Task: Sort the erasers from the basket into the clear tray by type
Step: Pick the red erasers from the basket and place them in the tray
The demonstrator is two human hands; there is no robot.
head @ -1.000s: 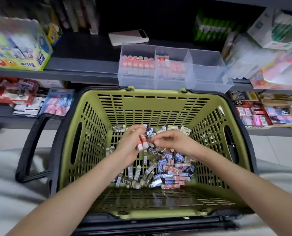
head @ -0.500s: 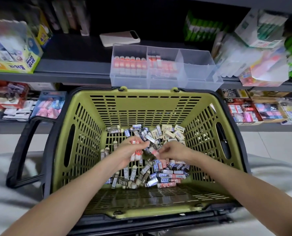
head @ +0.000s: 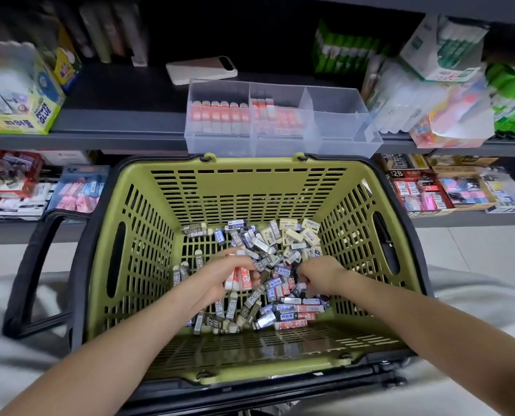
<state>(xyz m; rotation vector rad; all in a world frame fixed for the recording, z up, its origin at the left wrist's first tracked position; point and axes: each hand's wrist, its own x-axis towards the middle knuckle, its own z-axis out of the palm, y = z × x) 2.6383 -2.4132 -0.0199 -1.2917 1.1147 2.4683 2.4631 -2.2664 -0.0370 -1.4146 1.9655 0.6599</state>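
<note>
A green basket point(head: 250, 187) in front of me holds a pile of several erasers point(head: 265, 253) in blue, grey, cream and red sleeves. My left hand point(head: 220, 274) grips a few red-and-white erasers point(head: 239, 277) above the pile. My right hand point(head: 319, 273) is down in the pile, fingers curled among red and blue erasers; what it holds is hidden. The clear tray point(head: 340, 127) stands on the shelf behind the basket. Its left and middle compartments hold red-and-white erasers, and its right one looks bare.
A white phone point(head: 200, 69) lies on the shelf behind the tray. Glue boxes point(head: 18, 94) stand at the left and packaged goods point(head: 442, 94) at the right. Lower shelves carry stationery boxes point(head: 448, 187). The basket's black handle point(head: 30, 265) hangs to the left.
Both hands have drawn apart and dropped lower into the pile. The right hand moved right and dug in. The left hand still holds the red-and-white erasers.
</note>
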